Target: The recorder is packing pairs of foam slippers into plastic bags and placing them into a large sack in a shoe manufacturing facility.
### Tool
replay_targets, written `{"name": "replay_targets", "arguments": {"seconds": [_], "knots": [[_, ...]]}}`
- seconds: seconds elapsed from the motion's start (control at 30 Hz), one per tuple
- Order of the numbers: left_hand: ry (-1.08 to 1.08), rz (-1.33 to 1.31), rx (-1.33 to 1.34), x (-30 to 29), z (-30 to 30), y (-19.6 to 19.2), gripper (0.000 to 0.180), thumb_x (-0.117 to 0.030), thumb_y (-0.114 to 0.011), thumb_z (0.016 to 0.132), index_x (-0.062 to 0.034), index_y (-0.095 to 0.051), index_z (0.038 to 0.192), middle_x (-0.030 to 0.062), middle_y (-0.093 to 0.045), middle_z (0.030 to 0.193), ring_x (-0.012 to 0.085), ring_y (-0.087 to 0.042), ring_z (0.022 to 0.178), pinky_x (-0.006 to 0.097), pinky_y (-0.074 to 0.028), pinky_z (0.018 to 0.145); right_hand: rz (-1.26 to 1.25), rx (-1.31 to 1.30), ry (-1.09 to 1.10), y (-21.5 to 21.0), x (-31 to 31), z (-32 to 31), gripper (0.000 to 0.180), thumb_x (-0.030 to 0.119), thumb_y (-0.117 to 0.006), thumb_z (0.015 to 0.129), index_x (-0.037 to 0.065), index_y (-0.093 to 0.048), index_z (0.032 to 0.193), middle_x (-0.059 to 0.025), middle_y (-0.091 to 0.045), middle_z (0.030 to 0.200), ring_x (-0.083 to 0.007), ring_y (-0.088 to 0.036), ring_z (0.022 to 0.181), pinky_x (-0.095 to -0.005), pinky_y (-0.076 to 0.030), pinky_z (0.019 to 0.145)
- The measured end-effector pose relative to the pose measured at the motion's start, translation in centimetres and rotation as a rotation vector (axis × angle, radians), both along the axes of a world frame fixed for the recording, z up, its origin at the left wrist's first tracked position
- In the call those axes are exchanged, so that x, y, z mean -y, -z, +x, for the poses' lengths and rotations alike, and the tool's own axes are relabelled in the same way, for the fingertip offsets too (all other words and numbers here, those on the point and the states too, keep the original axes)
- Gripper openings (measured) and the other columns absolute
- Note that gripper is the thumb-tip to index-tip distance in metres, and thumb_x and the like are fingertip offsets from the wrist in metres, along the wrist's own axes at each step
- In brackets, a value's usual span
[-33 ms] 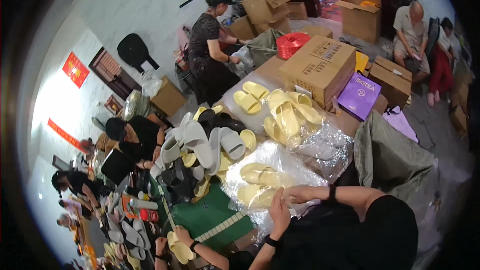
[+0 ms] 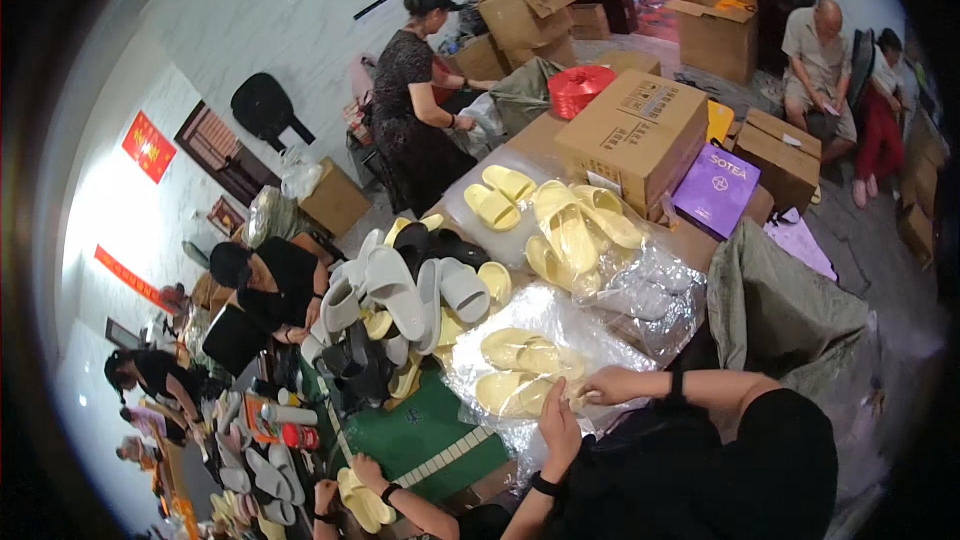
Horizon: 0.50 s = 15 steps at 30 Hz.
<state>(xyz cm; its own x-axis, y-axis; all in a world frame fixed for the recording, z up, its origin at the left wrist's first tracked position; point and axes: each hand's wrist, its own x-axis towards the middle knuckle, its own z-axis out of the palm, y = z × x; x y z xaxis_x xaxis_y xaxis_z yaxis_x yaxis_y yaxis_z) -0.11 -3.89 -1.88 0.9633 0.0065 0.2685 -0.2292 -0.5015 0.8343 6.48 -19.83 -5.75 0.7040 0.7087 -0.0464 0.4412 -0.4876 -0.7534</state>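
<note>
Apparently, hands (image 2: pixel 562 426) pinch clear plastic (image 2: pixel 545 365); purple box (image 2: pixel 716 192) lettered.

This place is looking like a small packing workshop, because many grey, black and yellow slippers (image 2: pixel 395 290) are lying in heaps on the tabletop (image 2: pixel 410 440), and clear plastic bags (image 2: pixel 660 315) are covering some of the pairs. Cardboard cartons (image 2: pixel 635 130), a red roll (image 2: pixel 580 90) and a greenish sack (image 2: pixel 775 310) are standing around, while several people (image 2: pixel 285 285) are bending over the goods.

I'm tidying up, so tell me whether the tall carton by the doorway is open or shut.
Open: the tall carton has a flap spread outward, and something orange shows at its mouth.
</note>
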Motion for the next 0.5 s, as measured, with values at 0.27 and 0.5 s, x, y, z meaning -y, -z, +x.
{"name": "replay_targets", "arguments": {"seconds": [0.27, 0.5], "knots": [[0.123, 0.020, -0.029, 1.9, 0.5, -2.0, 0.028, -0.007, -0.041, 0.089, 0.0009, -0.050, 0.115, 0.0210, -0.052, 0.113, 0.0355, -0.049, 0.106, 0.037, -0.038, 0.090, 0.057, 0.402, 1.547, -5.0, 10.9, 13.4, 0.078, 0.040, -0.072, 0.066, 0.005, -0.034, 0.125, -0.0245, -0.040, 0.121, -0.0334, -0.036, 0.117, -0.0443, -0.031, 0.094], [0.447, 0.572, -0.138, 1.2, 0.5, 2.8, 0.033, -0.018, -0.044, 0.088, -0.0138, -0.050, 0.120, 0.0221, -0.051, 0.114, 0.0395, -0.049, 0.101, 0.046, -0.041, 0.083, 0.435, -0.056, 1.227, 3.0, 13.6, 18.6, 0.117, 0.038, -0.077, 0.057, 0.002, 0.000, 0.138, -0.0317, -0.030, 0.130, -0.0351, -0.031, 0.124, -0.0358, -0.030, 0.100]]}}
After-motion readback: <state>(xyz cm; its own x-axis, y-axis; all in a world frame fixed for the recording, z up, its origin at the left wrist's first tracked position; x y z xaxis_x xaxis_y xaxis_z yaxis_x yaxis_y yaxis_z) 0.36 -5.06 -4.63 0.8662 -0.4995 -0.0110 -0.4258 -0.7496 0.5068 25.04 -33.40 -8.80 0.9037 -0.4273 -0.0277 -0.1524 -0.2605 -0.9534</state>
